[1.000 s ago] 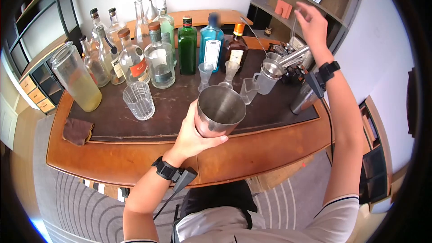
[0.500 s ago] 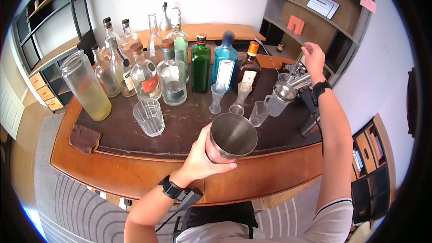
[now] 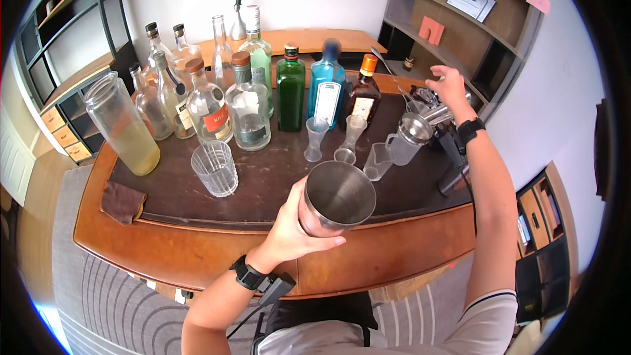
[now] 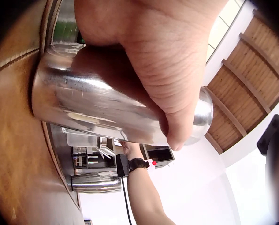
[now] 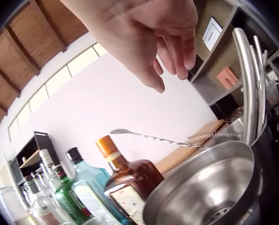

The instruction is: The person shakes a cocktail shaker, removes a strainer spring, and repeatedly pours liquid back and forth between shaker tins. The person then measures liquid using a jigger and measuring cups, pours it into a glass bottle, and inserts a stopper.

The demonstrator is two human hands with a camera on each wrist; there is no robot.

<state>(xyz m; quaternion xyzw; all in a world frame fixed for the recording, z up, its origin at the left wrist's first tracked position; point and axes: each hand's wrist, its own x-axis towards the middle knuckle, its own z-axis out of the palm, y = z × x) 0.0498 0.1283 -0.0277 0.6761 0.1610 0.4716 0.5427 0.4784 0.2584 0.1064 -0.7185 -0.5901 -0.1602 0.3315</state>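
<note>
My left hand (image 3: 289,235) grips a metal shaker tin (image 3: 332,213) around its side, mouth tilted up, over the table's front edge. In the left wrist view the thumb of that hand (image 4: 165,61) lies along the shiny tin (image 4: 92,105). At the right, my right hand (image 3: 449,91) hovers above metal bar tools, its fingers loosely bent with nothing between them. The right wrist view has this hand (image 5: 148,37) above a twisted bar spoon (image 5: 160,138) and a metal strainer (image 5: 202,190). That strainer (image 3: 415,129) rests on a clear jug (image 3: 402,152).
Several bottles, including a green one (image 3: 290,95) and a blue one (image 3: 327,95), line the table's back. Nearer are a ribbed glass (image 3: 215,169), two jiggers and a small beaker (image 3: 378,162). A pitcher (image 3: 128,131) and brown cloth (image 3: 122,202) are at left.
The thin metal rod at my right fingers is no longer there; those fingers have parted. My left hand still grips the tin. The head view has shifted.
</note>
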